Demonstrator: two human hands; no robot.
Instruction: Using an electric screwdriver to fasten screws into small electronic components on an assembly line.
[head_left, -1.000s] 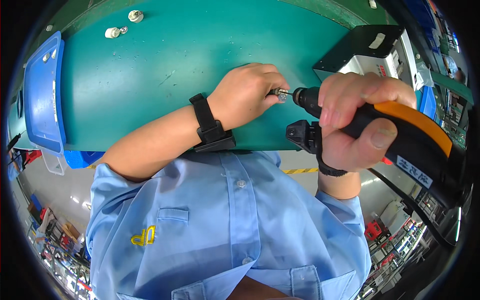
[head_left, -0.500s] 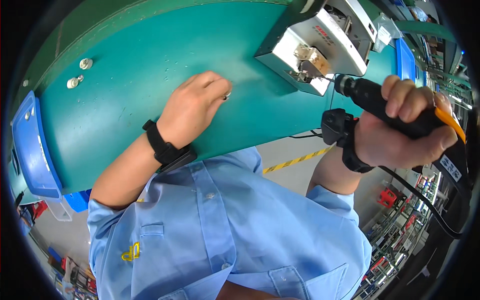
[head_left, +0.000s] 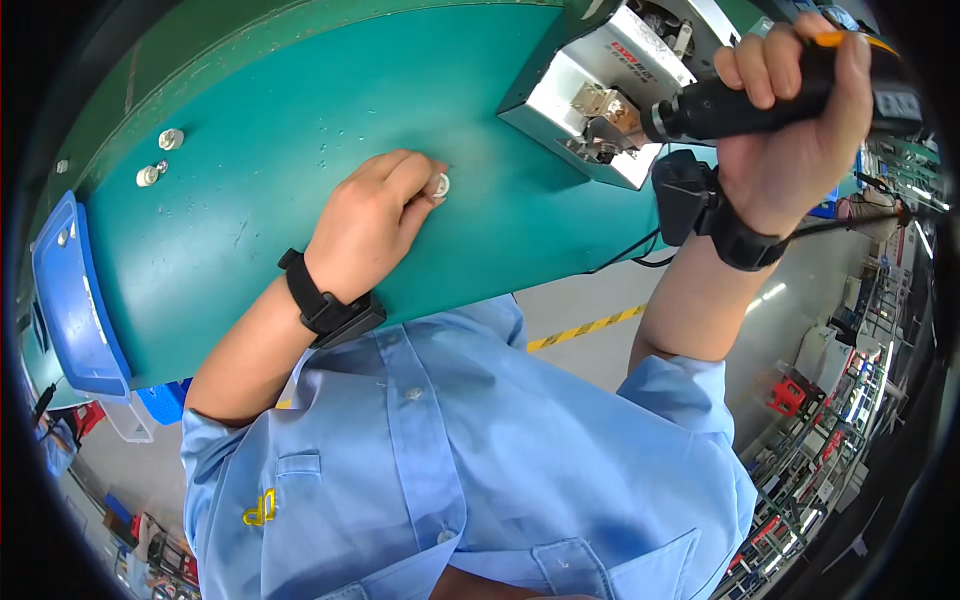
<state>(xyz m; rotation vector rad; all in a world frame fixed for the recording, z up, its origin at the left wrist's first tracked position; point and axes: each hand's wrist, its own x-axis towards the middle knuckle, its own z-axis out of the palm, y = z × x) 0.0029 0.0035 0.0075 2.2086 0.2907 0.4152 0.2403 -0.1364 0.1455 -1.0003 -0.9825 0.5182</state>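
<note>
Over the green mat, my left hand [head_left: 372, 215] pinches a small round white part [head_left: 442, 186] between thumb and fingers. Most of that part is hidden by the fingertips. My right hand [head_left: 792, 150], raised at the right, is wrapped round a black electric screwdriver [head_left: 705, 110] with an orange lever. Its nose points left, close to the opening of a silver and black screw feeder [head_left: 640, 65]; I cannot tell whether the tip touches it. Two more white round parts, an upper one [head_left: 171, 139] and a lower one [head_left: 148, 176], rest at the far left of the mat.
A blue tray [head_left: 88, 330] with a few small white pieces stands at the left edge of the green work surface [head_left: 260, 180]. Black cables [head_left: 640, 255] hang off the bench's near edge below the feeder. Shelving [head_left: 850, 400] lines the right side.
My right hand has moved up with the screwdriver, its nose shifting slightly left and up at the feeder. My left hand has moved slightly left; the white part in it shows more now.
</note>
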